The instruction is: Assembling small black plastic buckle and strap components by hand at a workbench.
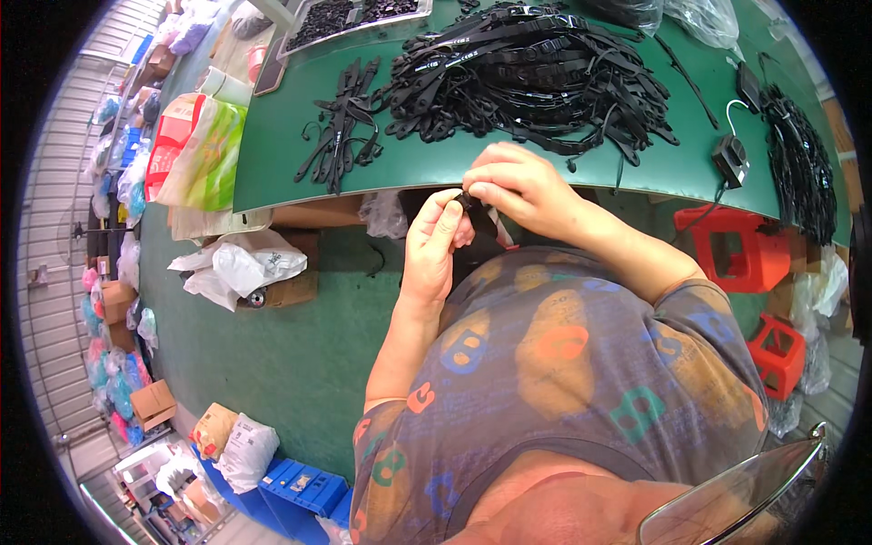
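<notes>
My left hand [436, 238] and my right hand [520, 184] meet just in front of the table's near edge. Between their fingertips is a small black piece [465, 200], mostly covered by the fingers, so its exact kind is hidden. The left thumb and fingers pinch it from below, while the right fingers close on it from above. Beyond my hands a large heap of black straps with buckles [527, 86] lies on the green table [272, 150]. A smaller bunch of black straps [341, 127] lies left of that heap.
A tray of small black parts [350, 16] stands at the far left of the table. To the right are a black device with a cable [729, 162] and another strap bundle [799, 163]. Red stools [736, 250] stand below right; plastic bags [245, 263] sit below left.
</notes>
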Available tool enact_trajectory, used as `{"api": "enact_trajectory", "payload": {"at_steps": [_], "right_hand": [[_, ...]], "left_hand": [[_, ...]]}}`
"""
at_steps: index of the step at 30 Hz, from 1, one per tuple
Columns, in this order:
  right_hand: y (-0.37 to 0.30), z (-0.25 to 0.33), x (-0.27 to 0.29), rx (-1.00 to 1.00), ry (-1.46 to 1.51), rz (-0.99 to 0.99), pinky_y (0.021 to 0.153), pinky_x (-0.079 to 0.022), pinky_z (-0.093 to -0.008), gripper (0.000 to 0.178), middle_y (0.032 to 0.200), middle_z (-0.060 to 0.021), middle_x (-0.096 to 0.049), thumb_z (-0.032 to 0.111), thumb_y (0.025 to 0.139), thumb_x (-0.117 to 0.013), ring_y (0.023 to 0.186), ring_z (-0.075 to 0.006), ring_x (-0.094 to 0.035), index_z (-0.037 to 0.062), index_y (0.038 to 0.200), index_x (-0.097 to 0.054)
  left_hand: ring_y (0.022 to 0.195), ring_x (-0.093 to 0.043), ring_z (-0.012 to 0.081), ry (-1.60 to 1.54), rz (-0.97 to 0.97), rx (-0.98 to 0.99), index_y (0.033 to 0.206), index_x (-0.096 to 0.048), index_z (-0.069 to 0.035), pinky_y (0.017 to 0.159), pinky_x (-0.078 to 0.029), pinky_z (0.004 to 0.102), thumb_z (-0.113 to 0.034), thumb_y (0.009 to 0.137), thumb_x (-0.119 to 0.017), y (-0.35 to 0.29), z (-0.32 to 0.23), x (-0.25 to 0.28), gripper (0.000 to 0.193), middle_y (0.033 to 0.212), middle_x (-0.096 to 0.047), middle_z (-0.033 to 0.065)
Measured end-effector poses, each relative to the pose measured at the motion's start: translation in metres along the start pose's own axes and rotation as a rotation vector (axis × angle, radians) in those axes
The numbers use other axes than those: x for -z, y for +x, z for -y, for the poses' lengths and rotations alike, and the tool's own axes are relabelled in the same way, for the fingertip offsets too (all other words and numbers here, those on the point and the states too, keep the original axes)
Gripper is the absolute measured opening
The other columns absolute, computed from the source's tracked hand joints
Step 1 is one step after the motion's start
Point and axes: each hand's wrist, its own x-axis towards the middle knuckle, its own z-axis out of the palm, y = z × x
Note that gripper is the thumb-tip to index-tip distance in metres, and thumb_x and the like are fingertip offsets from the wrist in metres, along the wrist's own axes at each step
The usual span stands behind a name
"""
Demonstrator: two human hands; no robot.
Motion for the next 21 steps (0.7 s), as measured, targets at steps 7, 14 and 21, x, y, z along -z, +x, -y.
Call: {"api": "enact_trajectory", "payload": {"at_steps": [7, 14, 21], "right_hand": [[-0.001, 0.019, 0.005, -0.151, -0.117, 0.237, 0.068, -0.050, -0.0416, 0.025, 0.077, -0.0058, -0.060, 0.029, 0.091, -0.068, 0.077, -0.0314, -0.062, 0.0066, 0.082, -0.061], [-0.008, 0.012, -0.002, -0.631, 0.602, 0.120, 0.049, -0.049, -0.0256, 0.031, 0.072, -0.0001, -0.062, 0.028, 0.103, -0.057, 0.069, -0.0085, -0.065, 0.0068, 0.081, -0.059], [-0.009, 0.006, -0.011, -0.780, 1.025, -0.062, 0.054, -0.036, -0.0213, 0.031, 0.064, 0.0036, -0.050, 0.027, 0.102, -0.058, 0.057, -0.0055, -0.043, 0.0106, 0.076, -0.052]], "left_hand": [[0.092, -0.064, 0.0147, 0.019, -0.019, 0.005, 0.121, -0.062, -0.007, 0.080, -0.050, 0.0288, -0.018, 0.104, -0.057, -0.001, 0.011, 0.006, 0.021, 0.105, -0.068, 0.0033], [0.113, -0.065, 0.0212, -0.107, -0.048, 0.041, 0.116, -0.063, -0.005, 0.098, -0.053, 0.0415, -0.016, 0.104, -0.056, -0.005, 0.004, -0.001, 0.018, 0.117, -0.068, 0.0092], [0.107, -0.068, 0.0227, -0.197, 0.036, 0.062, 0.113, -0.064, -0.003, 0.098, -0.053, 0.0419, -0.017, 0.103, -0.057, -0.004, 0.006, 0.007, 0.018, 0.110, -0.071, 0.0118]]}}
